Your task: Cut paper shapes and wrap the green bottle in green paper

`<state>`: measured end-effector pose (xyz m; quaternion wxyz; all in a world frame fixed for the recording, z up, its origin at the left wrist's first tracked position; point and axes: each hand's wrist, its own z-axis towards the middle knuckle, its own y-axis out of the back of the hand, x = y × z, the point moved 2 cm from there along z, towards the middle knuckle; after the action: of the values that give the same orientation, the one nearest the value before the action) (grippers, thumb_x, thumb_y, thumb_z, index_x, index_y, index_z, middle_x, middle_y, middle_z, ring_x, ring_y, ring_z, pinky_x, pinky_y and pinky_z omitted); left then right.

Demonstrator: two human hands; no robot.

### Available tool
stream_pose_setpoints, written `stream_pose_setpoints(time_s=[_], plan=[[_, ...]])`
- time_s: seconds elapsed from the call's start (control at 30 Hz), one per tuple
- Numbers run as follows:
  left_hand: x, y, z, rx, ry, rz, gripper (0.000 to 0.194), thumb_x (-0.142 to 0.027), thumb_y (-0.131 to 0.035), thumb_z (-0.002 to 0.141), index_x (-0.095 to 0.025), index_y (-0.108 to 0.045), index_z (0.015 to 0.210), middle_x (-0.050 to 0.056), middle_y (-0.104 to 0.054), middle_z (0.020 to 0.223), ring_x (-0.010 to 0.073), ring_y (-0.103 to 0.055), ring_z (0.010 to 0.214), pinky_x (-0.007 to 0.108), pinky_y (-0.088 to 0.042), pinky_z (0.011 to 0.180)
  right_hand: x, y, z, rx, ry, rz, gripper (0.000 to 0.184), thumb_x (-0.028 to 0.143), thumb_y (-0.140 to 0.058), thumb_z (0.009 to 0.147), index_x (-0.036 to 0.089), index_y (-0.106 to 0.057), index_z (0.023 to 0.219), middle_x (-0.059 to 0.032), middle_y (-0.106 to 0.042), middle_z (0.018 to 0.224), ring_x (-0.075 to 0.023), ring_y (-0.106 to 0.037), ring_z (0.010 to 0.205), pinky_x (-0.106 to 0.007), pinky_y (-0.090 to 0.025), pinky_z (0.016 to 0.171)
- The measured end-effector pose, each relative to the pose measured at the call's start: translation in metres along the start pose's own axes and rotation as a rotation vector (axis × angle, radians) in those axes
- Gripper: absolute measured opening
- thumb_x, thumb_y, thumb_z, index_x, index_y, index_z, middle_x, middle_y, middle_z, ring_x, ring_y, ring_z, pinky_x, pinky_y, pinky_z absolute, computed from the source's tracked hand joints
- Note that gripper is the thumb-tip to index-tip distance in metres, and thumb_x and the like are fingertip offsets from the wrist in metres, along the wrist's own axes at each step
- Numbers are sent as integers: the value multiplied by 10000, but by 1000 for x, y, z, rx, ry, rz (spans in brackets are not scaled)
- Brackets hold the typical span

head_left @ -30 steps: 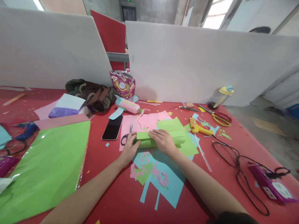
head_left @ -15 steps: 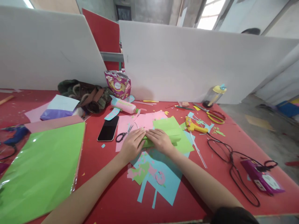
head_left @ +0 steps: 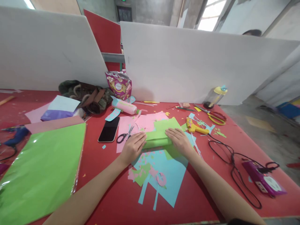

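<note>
Both hands lie flat and open on the green paper roll [head_left: 156,140] at the tabletop's [head_left: 98,175] centre: left hand [head_left: 134,147] at its 9 o'clock end, right hand [head_left: 179,140] at 3 o'clock. It looks mostly rolled; only 1 flap remains loose at 12 o'clock.

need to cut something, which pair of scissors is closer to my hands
The black-handled scissors, lying on the pink paper just beyond your left hand; the red-and-yellow pair lies far right.
</note>
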<state>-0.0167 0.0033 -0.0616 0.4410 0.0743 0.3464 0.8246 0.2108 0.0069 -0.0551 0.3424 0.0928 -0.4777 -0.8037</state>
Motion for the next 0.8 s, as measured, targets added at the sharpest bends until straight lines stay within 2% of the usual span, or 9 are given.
stream_pose_setpoints(time_s=[0.23,0.37,0.47,0.6,0.8], plan=[[1,-2,-3,-18,25,-38,238,-127,-463,793,-127,-582,999,109,-640,958,193,-569,949,363,-486,821,-22,14,-17,-153,-358,186,195,260,-465,769,201,-643,823,-97,-618,937,-221,-553,894,-410,-406,825],[1,-2,-4,-1,39,-53,256,-142,-440,806,-146,-574,1024,105,-633,985,194,-561,969,375,-477,836,-24,14,-16,-199,-612,372,255,384,-467,755,184,-597,666,-59,-566,744,-180,-538,704,-328,-442,622],[1,-1,-4,11,42,-54,248,-131,-452,798,-133,-579,1011,113,-635,982,196,-559,972,374,-474,841,-25,11,-13,-182,-755,560,238,429,-491,721,195,-525,690,33,-469,541,-110,-443,471,-243,-369,441],[1,-1,-3,9,50,-74,236,-139,-451,800,-146,-589,992,102,-642,966,193,-566,964,376,-480,833,-25,5,-11,-173,-852,773,272,400,-573,646,218,-457,811,108,-304,464,-67,-282,366,-200,-251,371],[6,0,-1,-63,196,-177,141,-183,-519,766,-148,-624,854,88,-661,886,182,-598,874,360,-489,801,-28,-2,-11,-222,-876,945,289,349,-601,606,221,-450,816,102,-269,508,-68,-252,412,-202,-228,414]])
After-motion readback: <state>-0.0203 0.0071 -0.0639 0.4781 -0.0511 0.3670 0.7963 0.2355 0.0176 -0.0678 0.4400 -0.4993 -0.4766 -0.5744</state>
